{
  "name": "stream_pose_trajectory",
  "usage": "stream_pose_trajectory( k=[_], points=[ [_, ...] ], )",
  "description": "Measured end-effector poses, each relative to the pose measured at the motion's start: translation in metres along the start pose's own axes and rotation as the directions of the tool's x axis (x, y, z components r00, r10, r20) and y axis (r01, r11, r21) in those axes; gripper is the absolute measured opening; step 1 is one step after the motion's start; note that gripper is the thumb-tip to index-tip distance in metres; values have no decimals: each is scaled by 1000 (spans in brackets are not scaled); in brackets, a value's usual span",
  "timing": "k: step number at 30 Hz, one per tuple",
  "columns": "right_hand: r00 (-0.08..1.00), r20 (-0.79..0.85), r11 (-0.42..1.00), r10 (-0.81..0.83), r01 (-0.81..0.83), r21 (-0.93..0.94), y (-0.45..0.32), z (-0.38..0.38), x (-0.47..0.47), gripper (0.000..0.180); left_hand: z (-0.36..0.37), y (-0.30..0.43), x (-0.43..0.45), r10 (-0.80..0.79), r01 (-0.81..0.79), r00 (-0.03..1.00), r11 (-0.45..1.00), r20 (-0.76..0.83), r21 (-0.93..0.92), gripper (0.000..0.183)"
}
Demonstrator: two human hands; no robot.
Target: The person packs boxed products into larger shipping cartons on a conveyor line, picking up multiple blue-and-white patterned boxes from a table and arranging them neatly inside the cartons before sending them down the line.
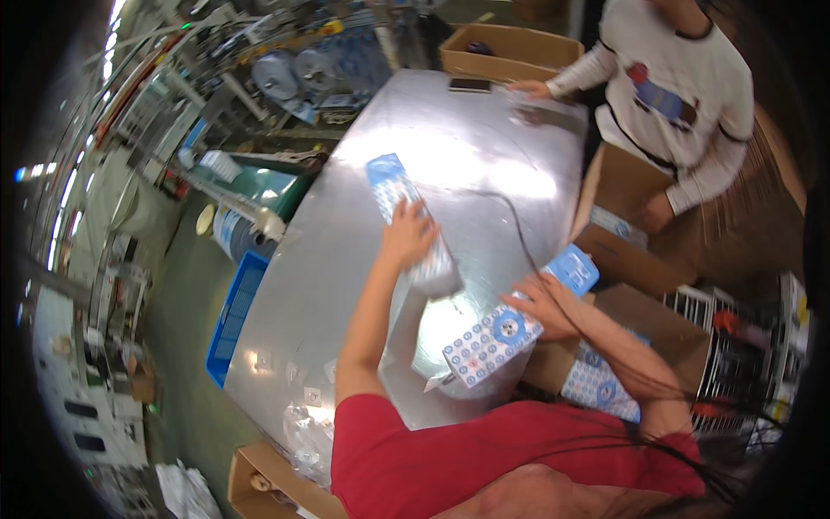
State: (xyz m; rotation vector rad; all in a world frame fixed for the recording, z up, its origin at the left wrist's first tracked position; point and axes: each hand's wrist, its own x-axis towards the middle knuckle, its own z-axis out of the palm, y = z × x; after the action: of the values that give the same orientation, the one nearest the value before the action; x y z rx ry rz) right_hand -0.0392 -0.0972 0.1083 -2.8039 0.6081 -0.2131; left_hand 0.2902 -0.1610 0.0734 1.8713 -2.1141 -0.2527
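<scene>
On a shiny metal table (311, 259) lies a long blue and white patterned soft pack (441, 266); my left hand (408, 237) rests on its middle with fingers spread. My right hand (545, 305) grips a second blue and white patterned pack (493, 337) around its middle, tilted over the table's right edge. The fingers' undersides are hidden. More such packs (600, 383) sit in a cardboard box (655, 324) below my right forearm.
Across the table a co-worker's hand (532, 89) is near a phone (470, 85); the other reaches into an open carton (622, 168). A shallow cardboard box (512, 48) stands at the far end. A blue plastic crate (237, 318) is left, clear plastic bags (308, 434) near me.
</scene>
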Motion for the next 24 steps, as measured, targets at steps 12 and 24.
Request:
stream_pose_trajectory(
  k=[12, 24],
  points=[
    [994, 8, 991, -104, 105, -87, -38, 7, -27, 64, -19, 134, -66, 241, -233, 954, 970, -177, 65, 79],
    [327, -260, 63, 908, 509, 859, -51, -14, -469, 78, 25, 193, -69, 511, -701, 709, 585, -485, -408, 72]
  ],
)
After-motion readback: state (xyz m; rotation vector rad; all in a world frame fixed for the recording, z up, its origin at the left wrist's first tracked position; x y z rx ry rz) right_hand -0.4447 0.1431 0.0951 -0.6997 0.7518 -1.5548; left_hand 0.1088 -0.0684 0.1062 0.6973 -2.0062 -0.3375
